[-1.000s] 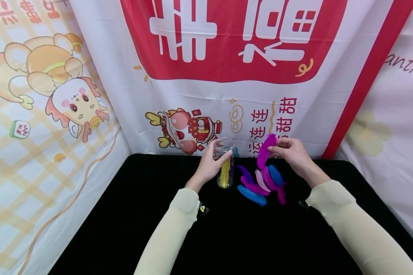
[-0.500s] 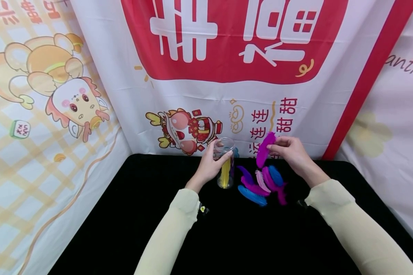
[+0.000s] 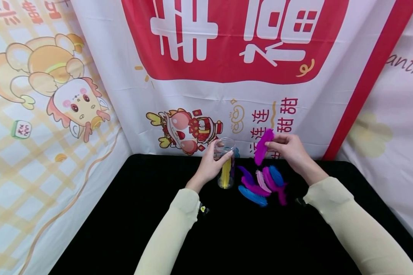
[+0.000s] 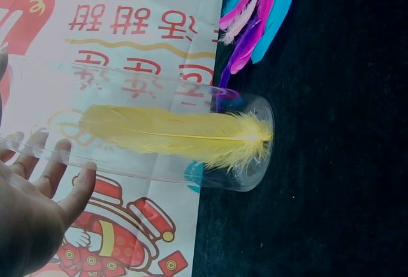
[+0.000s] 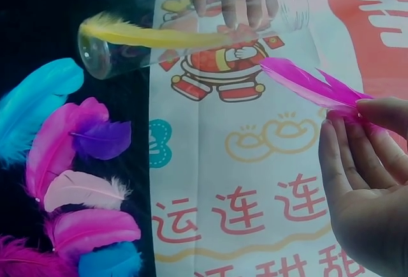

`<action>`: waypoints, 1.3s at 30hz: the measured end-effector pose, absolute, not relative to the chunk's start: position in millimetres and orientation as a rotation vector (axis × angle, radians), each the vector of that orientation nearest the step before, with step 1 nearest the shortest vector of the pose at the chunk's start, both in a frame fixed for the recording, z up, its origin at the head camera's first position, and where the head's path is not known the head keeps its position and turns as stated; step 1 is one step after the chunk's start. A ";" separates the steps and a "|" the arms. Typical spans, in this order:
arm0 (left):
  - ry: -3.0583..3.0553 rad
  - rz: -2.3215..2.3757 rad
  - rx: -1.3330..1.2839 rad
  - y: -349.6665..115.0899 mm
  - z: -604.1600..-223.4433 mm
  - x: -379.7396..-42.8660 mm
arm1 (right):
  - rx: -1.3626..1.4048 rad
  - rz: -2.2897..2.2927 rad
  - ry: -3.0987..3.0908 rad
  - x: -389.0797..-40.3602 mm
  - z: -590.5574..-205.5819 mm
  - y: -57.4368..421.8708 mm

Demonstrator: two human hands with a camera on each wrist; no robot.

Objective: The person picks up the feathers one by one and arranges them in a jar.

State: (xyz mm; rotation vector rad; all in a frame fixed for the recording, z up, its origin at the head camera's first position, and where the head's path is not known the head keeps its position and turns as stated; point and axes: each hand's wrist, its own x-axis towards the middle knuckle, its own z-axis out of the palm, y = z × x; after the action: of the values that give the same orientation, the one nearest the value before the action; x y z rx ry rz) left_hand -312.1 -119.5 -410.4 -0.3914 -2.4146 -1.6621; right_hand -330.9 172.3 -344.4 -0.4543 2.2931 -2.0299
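My left hand [image 3: 209,165] grips a clear, open-topped jar [image 4: 255,178] around its upper part, and the jar stands upright on the black table. Inside it a yellow feather [image 4: 172,133] leans against the wall. To the right, my right hand [image 3: 290,152] pinches a magenta feather [image 3: 262,147] between thumb and fingertips, raised above the table and at about the height of the jar's rim. Below it lies a loose group of feathers: a purple feather [image 5: 105,140], a pale pink feather [image 5: 83,189], a blue feather [image 3: 252,195] and several magenta ones.
The black tabletop [image 3: 234,236] reaches back to a white and red printed cloth [image 3: 192,91] hanging right behind the jar. A checked cartoon cloth [image 3: 55,160] hangs at the left, and another pale cloth [image 3: 399,152] at the right.
My right hand has lifted the magenta feather slightly and shifted it left, away from the loose feathers. The left hand and the jar have stayed in place.
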 end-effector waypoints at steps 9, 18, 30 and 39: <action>-2.407 -1.673 -0.396 -120.4 -409.6 -313.2 | -0.476 -2.048 2.323 -329.9 -335.4 166.4; -2.413 -1.674 -0.392 -120.6 -411.0 -313.5 | -0.526 -2.094 2.295 -329.1 -328.8 160.3; -2.412 -1.670 -0.377 -119.5 -410.9 -313.1 | -0.501 -2.076 2.357 -326.0 -314.2 148.6; -2.411 -1.664 -0.375 -118.8 -412.4 -313.8 | -0.528 -2.063 2.377 -326.3 -310.5 143.2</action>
State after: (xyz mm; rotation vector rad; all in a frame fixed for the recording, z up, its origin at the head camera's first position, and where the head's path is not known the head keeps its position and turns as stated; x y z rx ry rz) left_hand -313.8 -118.8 -412.4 -0.3747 -2.4111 -1.6645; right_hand -326.3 143.2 -310.5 -0.5283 2.3770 -2.0632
